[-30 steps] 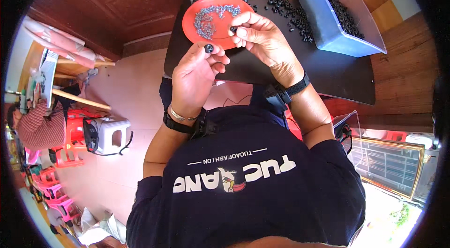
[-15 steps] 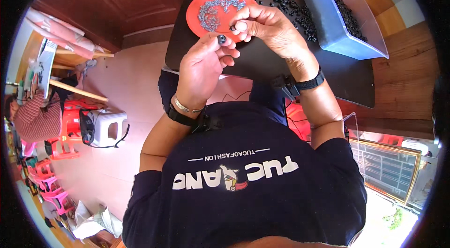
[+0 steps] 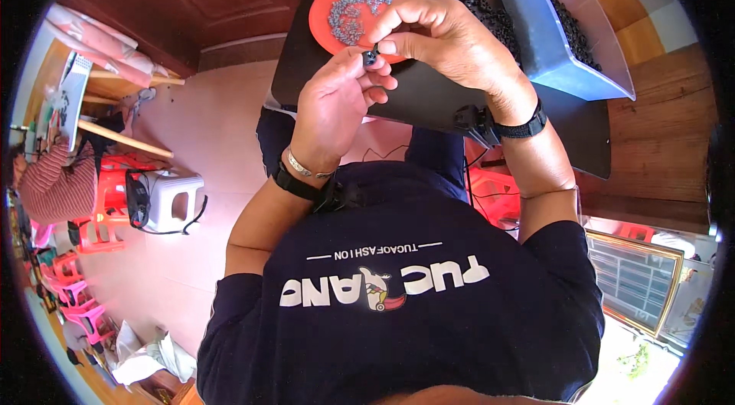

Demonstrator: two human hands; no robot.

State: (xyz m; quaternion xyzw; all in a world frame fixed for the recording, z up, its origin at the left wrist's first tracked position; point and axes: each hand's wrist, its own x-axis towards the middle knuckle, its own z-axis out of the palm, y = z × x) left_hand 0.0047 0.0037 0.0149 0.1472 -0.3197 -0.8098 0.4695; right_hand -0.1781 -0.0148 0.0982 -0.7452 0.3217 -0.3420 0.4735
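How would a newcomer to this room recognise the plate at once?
At the top of the view stands a dark table. On it, just beyond the left hand, lies the plate, bearing small silvery parts. It is round, red and shallow, unlike the deep bluish bin of black parts to its right.

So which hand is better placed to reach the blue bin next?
Probably right: the right hand is nearer the blue bin; the left hand sits farther across, holding a small black part. The right fingertips are at that part too, so they'd have to leave it first.
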